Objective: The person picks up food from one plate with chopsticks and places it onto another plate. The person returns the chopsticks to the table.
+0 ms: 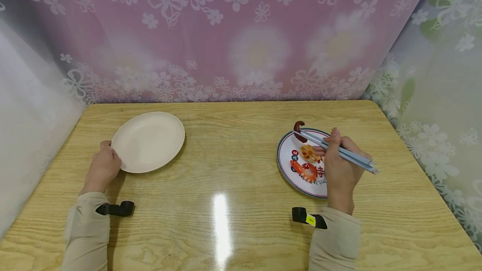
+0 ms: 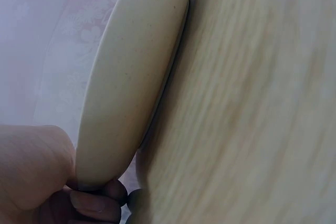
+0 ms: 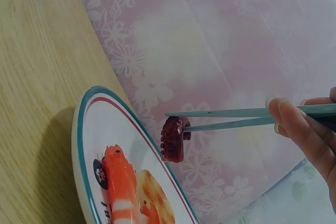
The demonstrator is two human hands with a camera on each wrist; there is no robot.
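My left hand (image 1: 101,166) pinches the near-left rim of a cream plate (image 1: 148,141), curled fingers showing below the rim in the left wrist view. My right hand (image 1: 342,164) grips a pair of pale blue chopsticks (image 1: 352,156). Between their tips hangs a curved, dark red-brown octopus tentacle piece (image 3: 173,139), raised over the far-left rim of a white plate (image 1: 288,175) with a blue-green edge and printed characters. On that plate lie a red-and-white shrimp (image 1: 304,171) and a round, golden-brown piece of food (image 1: 308,153). My right hand hides the plate's right side.
Both plates are on a wood-grain table (image 1: 241,221), the cream one left and the printed one right. A pink floral curtain (image 1: 241,45) hangs behind the far edge, with pale curtains at both sides. Black wrist cameras stick out from both sleeves.
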